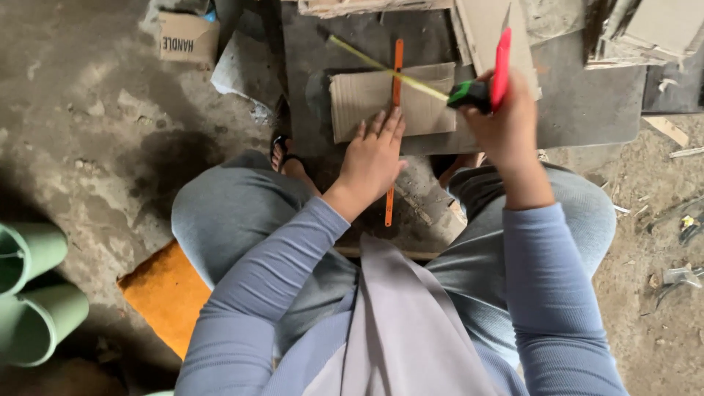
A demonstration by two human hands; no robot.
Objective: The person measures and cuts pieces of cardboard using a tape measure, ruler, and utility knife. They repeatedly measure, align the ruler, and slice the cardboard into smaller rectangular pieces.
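Soft even daylight, faint shadows, slight motion blur

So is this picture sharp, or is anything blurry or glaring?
Head view: soft, even daylight without glare; the left hand on the cardboard piece is sharp, the right hand with its tape measure slightly motion-blurred; wide-lens bending at the edges.

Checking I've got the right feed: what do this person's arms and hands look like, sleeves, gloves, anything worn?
Both arms wear long, close-fitting sleeves of finely ribbed blue-lilac knit, ending at the wrists. The left hand and right hand are bare: no gloves. No ring, watch or bracelet shows. No markings appear on either sleeve.
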